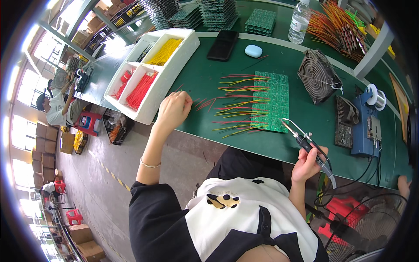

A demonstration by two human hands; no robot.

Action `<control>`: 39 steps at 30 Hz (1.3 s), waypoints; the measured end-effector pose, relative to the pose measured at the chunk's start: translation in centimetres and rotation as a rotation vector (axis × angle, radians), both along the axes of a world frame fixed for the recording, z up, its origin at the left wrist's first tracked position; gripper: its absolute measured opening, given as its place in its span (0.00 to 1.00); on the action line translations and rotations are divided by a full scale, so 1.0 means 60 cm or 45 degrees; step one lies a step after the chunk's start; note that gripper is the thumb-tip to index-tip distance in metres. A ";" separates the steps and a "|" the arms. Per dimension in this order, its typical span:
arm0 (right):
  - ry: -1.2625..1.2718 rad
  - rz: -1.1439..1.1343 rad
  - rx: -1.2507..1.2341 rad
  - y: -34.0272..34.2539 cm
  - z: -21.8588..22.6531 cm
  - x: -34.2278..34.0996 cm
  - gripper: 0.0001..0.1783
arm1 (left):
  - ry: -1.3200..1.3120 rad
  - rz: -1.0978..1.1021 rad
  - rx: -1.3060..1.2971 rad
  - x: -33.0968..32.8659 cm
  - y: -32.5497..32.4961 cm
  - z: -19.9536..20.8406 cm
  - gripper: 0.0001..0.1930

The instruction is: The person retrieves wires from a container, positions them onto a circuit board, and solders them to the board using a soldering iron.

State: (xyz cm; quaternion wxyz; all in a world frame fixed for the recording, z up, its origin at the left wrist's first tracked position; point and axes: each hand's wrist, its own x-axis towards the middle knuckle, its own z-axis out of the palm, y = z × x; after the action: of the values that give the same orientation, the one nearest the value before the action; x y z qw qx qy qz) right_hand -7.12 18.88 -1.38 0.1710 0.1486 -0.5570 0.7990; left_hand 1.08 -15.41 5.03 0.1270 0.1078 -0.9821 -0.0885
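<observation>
My right hand (pixel 307 163) grips a soldering iron (pixel 301 139) that has a thin metal feed tube fixed along it. The iron's tip points at the lower right part of a green circuit board panel (pixel 279 98). Red and yellow wires (pixel 239 89) stick out from the panel's left side in several groups. My left hand (pixel 174 108) rests at the table edge with its fingers curled in; whatever they hold, if anything, is hidden. Just right of its fingers lie a few loose red wires (pixel 205 104). Beside it stands a white foam box (pixel 150 102) with compartments of red wires (pixel 142 91) and yellow wires (pixel 165 51).
A black phone (pixel 223 45) and a light blue case (pixel 253 51) lie behind the panel. To its right stand a small fan (pixel 318 76), an iron stand (pixel 347 113) and a blue solder feeder (pixel 365 126) with a spool (pixel 376 97). A bottle (pixel 299 24) stands farther back.
</observation>
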 end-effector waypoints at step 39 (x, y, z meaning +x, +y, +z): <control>-0.002 0.022 -0.046 0.006 -0.008 0.001 0.10 | 0.592 0.251 1.338 -0.045 0.003 -0.058 0.08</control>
State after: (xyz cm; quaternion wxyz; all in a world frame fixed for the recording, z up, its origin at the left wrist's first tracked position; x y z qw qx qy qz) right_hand -7.08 19.24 -1.83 0.1662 0.1498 -0.5414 0.8105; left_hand -1.63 -15.25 1.58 0.2764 0.2250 -0.7380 -0.5730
